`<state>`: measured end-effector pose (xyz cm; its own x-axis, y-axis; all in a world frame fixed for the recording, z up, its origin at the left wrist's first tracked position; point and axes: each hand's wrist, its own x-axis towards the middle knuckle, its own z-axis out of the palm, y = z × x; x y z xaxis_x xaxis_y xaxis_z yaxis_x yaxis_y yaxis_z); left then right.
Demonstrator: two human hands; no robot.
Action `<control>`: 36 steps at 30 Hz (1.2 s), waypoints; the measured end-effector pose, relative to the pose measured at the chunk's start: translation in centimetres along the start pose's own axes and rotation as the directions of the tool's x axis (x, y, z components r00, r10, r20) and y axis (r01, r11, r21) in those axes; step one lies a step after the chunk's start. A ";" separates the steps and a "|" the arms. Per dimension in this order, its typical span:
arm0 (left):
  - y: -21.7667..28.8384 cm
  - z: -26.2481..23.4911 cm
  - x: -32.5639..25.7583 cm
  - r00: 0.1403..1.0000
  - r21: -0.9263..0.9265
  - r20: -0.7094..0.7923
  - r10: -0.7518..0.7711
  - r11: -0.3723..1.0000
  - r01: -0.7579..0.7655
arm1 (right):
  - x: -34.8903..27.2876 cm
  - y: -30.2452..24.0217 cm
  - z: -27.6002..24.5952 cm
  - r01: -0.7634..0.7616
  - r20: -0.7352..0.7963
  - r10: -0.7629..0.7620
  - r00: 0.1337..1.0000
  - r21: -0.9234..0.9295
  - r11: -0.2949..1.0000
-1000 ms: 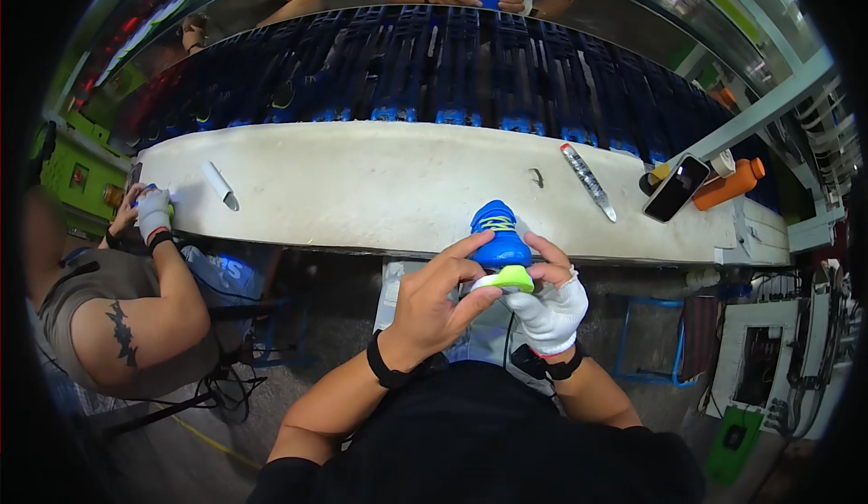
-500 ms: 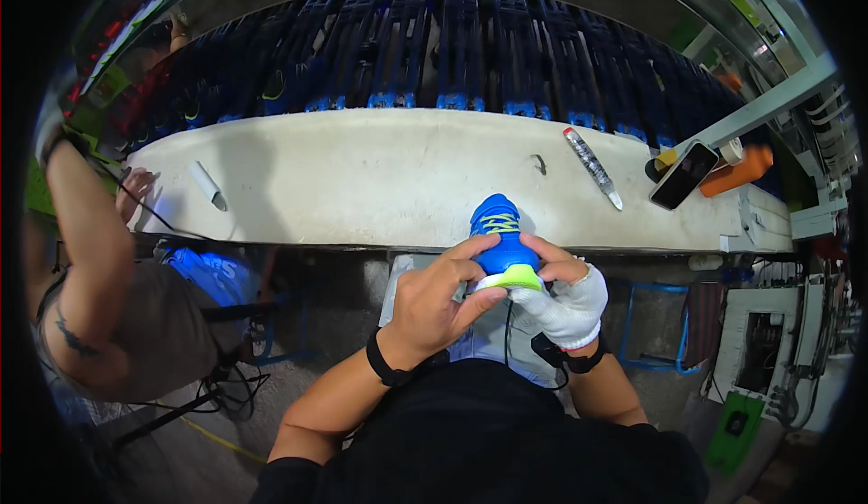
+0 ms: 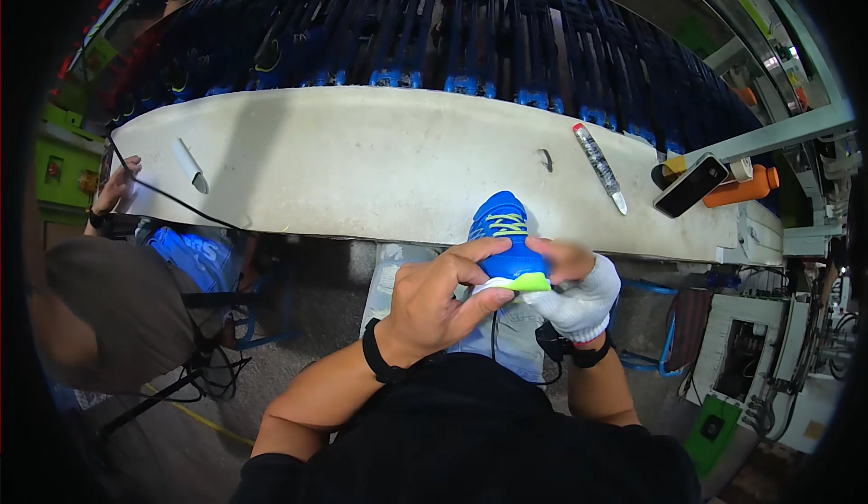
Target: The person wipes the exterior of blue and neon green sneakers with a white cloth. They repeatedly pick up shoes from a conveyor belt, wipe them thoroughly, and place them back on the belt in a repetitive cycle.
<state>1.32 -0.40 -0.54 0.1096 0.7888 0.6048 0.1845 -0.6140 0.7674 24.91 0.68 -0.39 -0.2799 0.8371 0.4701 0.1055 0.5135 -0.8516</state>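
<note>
A blue sneaker [image 3: 506, 251] with lime-green laces and a white and lime-green sole is held at the table's near edge, laces up and toe pointing away from me. My bare left hand [image 3: 436, 298] grips its left side, the thumb on the sole near the heel and the fingers along the upper. On the other side, my right hand [image 3: 583, 298] in a white glove with exposed fingertips is closed around the heel end. Its fingertips are blurred against the blue upper. Both hands hide parts of the sole.
The pale worktable [image 3: 344, 169] borders a dark blue slatted conveyor [image 3: 398, 43]. Marker pen [image 3: 599, 169], phone [image 3: 692, 185] and orange bottle [image 3: 743, 188] lie on the right; a white tube [image 3: 190, 166] lies left. A co-worker [image 3: 113, 296] sits to my left, a hand at the table edge.
The view has shifted slightly. My right fingertips have moved a little outward along the sneaker's side, while my left grip stays about the same. The co-worker's raised arm has come down.
</note>
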 end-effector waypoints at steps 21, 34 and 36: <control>0.1 1.1 4.3 0.923 0.405 0.380 -0.053 0.907 -0.115 | -0.8 -8.1 1.2 0.082 -0.148 -0.183 0.972 -0.515 0.853; 0.4 -0.8 -0.5 0.977 -0.237 -0.049 -0.207 0.953 0.190 | -0.5 -2.9 1.7 -0.101 -0.025 0.110 0.994 0.235 0.967; 0.7 -1.6 -0.9 0.988 -0.198 0.007 -0.155 0.968 0.153 | -0.6 -2.0 2.3 -0.076 -0.031 0.085 0.996 0.215 0.974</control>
<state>-0.22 -1.54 -0.20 0.0861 0.8747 0.4769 0.0025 -0.4789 0.8779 22.64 -1.29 0.48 -0.2401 0.8830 0.4034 -0.0814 0.3958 -0.9147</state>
